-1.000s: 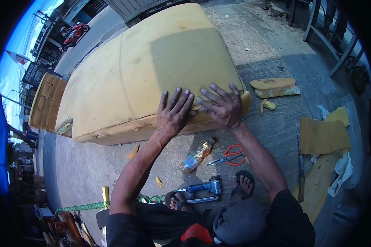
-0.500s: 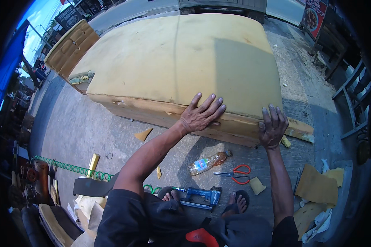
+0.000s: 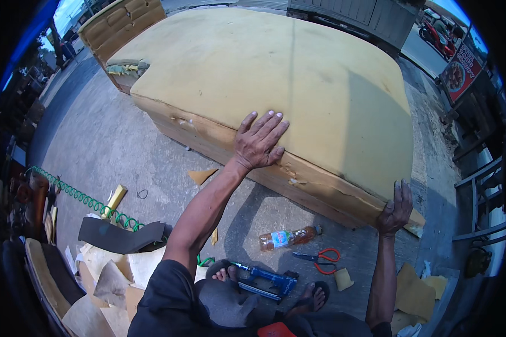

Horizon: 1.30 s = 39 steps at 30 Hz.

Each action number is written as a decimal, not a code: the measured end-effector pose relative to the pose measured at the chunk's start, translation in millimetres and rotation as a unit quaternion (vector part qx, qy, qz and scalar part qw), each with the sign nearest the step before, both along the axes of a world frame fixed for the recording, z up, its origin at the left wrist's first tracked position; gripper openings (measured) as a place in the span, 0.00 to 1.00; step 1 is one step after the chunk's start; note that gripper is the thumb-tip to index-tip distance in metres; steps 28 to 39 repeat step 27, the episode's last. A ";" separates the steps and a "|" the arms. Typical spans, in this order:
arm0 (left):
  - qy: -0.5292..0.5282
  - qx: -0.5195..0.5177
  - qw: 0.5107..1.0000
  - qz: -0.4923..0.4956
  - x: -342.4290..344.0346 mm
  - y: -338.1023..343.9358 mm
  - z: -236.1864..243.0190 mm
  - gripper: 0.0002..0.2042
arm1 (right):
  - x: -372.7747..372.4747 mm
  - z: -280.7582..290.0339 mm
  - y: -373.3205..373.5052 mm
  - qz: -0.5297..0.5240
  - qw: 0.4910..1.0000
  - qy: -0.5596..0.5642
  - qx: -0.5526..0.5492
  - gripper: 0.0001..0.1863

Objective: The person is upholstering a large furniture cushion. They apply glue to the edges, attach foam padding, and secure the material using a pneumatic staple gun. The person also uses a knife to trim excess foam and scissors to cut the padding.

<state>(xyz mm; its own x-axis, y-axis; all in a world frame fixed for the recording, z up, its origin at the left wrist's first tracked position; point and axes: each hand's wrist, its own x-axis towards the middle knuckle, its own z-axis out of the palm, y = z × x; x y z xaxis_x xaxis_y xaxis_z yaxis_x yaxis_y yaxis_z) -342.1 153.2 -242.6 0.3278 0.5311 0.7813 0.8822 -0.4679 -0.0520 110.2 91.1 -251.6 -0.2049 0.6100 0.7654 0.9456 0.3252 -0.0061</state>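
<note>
Lying on the concrete ground (image 3: 123, 157) in front of the person, the big yellow foam cushion (image 3: 298, 73) sits on a wooden frame (image 3: 275, 180) that shows along its near edge. On that near edge the left hand (image 3: 260, 141) is laid flat with the fingers spread, palm down on the foam, gripping nothing. Further to the right, the right hand (image 3: 396, 208) grasps the near right corner of the cushion, fingers up over the edge. Near the person's feet on the ground are a plastic bottle (image 3: 289, 237) with brown liquid, red-handled scissors (image 3: 320, 261) just beside it, and a blue staple gun (image 3: 267, 279). A green coiled hose (image 3: 78, 196) runs at the left, next to foam scraps (image 3: 112, 275).
</note>
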 end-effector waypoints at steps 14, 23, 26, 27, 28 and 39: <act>-0.218 -0.127 0.952 0.173 -176.8 34.0 20.8 0.25 | 1.7 -2.7 -4.2 -0.019 1.000 0.006 -0.016 0.26; -0.236 -0.123 0.944 0.193 -175.6 40.1 19.3 0.20 | -1.1 -3.0 -5.3 -0.015 0.999 0.022 -0.019 0.25; -0.202 -0.037 0.952 0.229 -167.8 45.9 45.3 0.25 | 1.2 1.1 -7.9 -0.011 0.999 0.034 -0.028 0.25; -0.183 0.010 0.953 0.243 -165.3 46.9 54.3 0.27 | -0.5 3.3 -8.1 -0.011 0.999 0.038 -0.035 0.25; -0.183 0.010 0.953 0.243 -165.3 46.9 54.3 0.27 | -0.5 3.3 -8.1 -0.011 0.999 0.038 -0.035 0.25; -0.183 0.010 0.953 0.243 -165.3 46.9 54.3 0.27 | -0.5 3.3 -8.1 -0.011 0.999 0.038 -0.035 0.25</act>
